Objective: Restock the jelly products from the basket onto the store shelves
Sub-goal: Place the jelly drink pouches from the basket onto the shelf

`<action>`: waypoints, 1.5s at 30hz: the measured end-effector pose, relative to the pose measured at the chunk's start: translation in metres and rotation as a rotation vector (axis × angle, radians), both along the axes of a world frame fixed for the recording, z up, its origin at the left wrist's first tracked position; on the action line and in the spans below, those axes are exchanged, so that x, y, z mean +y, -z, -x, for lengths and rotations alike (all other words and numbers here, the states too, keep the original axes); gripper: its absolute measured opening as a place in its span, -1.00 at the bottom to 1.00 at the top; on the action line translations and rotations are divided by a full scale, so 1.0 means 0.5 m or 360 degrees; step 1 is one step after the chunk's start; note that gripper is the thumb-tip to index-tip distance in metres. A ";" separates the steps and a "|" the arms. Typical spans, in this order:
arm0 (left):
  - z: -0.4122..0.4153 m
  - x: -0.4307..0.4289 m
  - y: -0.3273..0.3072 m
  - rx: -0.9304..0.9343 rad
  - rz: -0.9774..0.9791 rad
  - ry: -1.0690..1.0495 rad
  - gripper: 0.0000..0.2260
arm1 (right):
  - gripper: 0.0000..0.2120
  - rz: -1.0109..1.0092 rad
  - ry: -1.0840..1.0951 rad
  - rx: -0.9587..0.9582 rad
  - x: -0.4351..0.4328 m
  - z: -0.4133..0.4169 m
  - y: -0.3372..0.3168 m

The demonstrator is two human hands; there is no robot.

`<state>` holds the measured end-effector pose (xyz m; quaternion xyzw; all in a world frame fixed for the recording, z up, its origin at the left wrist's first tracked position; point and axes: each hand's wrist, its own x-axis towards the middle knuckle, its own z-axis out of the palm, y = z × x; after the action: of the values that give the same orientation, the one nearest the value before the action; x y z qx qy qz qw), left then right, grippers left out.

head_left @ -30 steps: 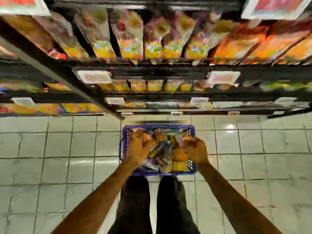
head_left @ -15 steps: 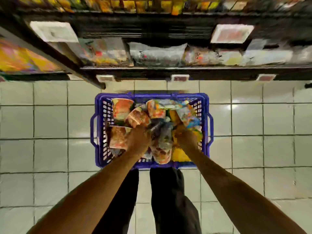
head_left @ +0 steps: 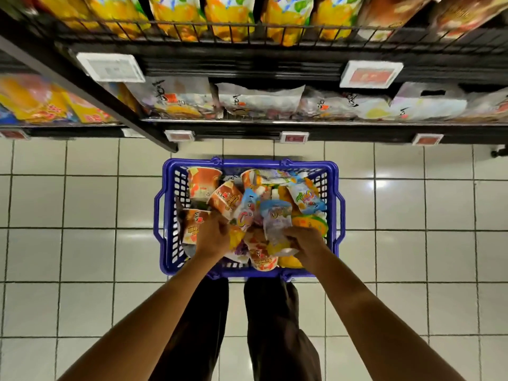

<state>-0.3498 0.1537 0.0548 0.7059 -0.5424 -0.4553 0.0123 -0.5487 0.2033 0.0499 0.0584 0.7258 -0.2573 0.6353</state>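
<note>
Low in the frame my forearms reach down into the blue basket [head_left: 248, 163] on the tiled floor [head_left: 82, 202]. My left hand [head_left: 213, 237] curls its fingers [head_left: 220, 219] against a brown jelly cup [head_left: 193, 225]; whether they have closed on it I cannot tell. My right hand [head_left: 305, 239] has its fingers pinching a clear jelly pouch [head_left: 276, 228]. The jelly products fill the basket at frame centre. I judge it best to lift one item per hand, clear of the pile, then match it to the bottom shelf [head_left: 275, 122] packs above.
</note>
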 end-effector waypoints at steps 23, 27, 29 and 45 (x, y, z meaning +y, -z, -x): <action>-0.094 -0.169 -0.864 0.1652 0.0253 -0.0961 -0.82 | -0.65 0.1218 0.0260 -0.0582 -0.176 -0.051 -0.893; -0.122 -0.189 -1.008 0.1546 0.0459 -0.0683 -0.67 | -0.61 0.1409 0.0235 -0.0608 -0.178 -0.063 -1.032; -0.134 -0.203 -1.076 0.1516 0.0552 -0.0644 -0.62 | -0.29 0.1556 0.0089 -0.0687 -0.184 -0.069 -1.098; -0.135 -0.294 -1.407 0.1628 0.1196 -0.0517 -0.83 | -0.71 0.2096 -0.0234 0.0485 -0.331 -0.113 -1.437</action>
<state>-0.2821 0.0065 0.7582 0.4209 -0.4768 -0.5054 0.5832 -0.4923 0.0377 0.7683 -0.4272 0.5011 -0.6071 0.4448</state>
